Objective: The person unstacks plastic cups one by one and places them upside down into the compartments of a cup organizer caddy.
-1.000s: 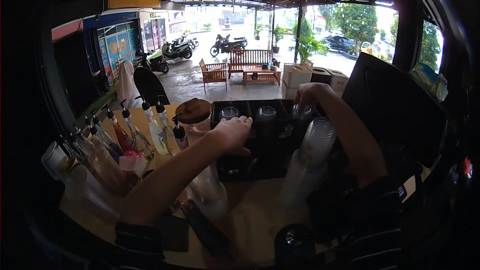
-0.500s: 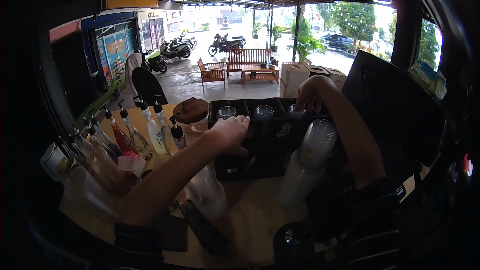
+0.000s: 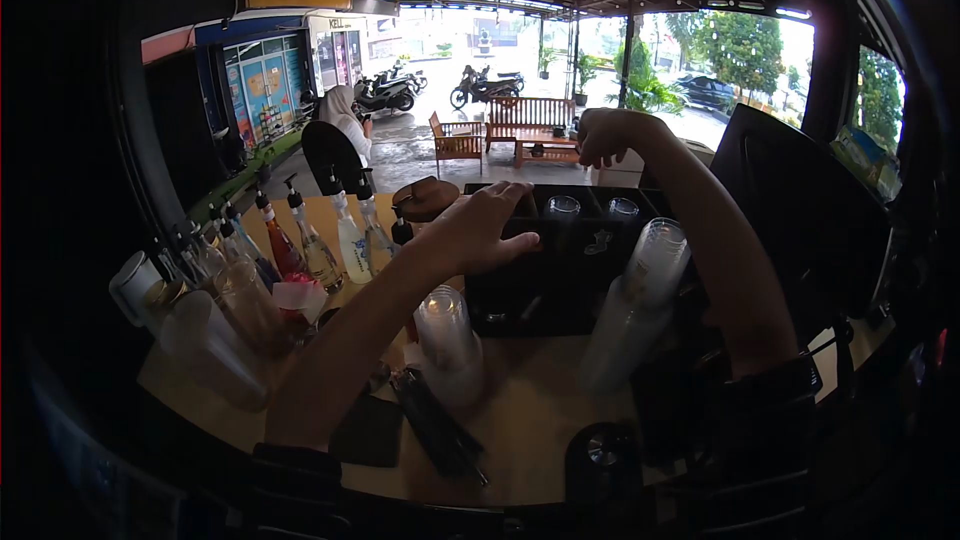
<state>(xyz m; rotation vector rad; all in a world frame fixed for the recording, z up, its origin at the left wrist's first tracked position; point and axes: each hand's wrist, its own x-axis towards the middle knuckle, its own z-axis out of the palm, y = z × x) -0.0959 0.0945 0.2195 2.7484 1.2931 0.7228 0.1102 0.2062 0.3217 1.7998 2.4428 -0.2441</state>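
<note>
My left hand (image 3: 488, 227) rests at the left part of a black compartment box (image 3: 545, 275), fingers stretched over its top edge and thumb apart. Clear plastic cup rims (image 3: 562, 207) show in the box's compartments. Above the box's right end, my right hand (image 3: 615, 137) is raised, its fingers bent downward and loosely apart with nothing visible in them. A tall stack of clear plastic cups (image 3: 640, 290) leans in front of the box, below my right forearm. Another cup stack (image 3: 448, 340) stands beside my left forearm.
Several pump bottles (image 3: 315, 245) line the counter's left side, with a plastic pitcher (image 3: 215, 340) nearer. A round brown wooden piece (image 3: 425, 198) lies behind them. A dark screen (image 3: 790, 215) stands at right. Beyond the counter, a person (image 3: 345, 125) sits near a wooden bench (image 3: 530, 120).
My right hand has lifted up and out of the box's right compartment. My left hand stays at the box, its fingers more spread. The whole view has shifted, and the seated person shows more.
</note>
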